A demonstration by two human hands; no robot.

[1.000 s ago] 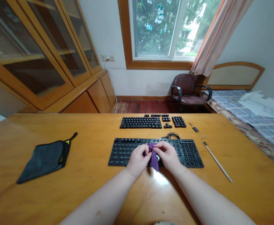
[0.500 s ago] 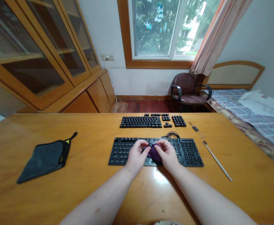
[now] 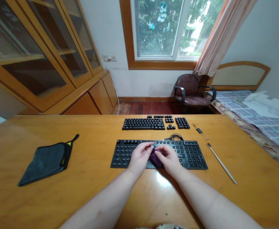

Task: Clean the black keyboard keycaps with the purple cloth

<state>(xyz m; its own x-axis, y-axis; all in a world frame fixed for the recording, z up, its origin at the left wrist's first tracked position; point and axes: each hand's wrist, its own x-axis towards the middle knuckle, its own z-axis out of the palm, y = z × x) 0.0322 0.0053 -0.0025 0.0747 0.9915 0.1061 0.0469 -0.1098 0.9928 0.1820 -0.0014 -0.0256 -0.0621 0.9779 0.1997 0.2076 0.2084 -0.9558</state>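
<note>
Cloth (image 3: 156,161)'s bunched up now, no longer dangling past the near edge of the keyboard (image 3: 194,156). Mid-frame above it, left hand (image 3: 138,157) pinches some small piece (image 3: 152,146), right hand (image 3: 170,159) grips the cloth. Wiping step, I reckon; next move needs a steady pinch.

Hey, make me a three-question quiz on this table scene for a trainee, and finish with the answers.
1. True or false: the fingers of the right hand are touching the purple cloth.
2. Which thing lies to the right of the mostly bare keyboard? (a) the folded grey cloth (b) the long-handled brush (c) the coiled cable
3. Fill the blank: the laid-out keycaps lie between that keyboard and the ___ edge of the table.

Key: 1 true; 2 b; 3 far.
</note>
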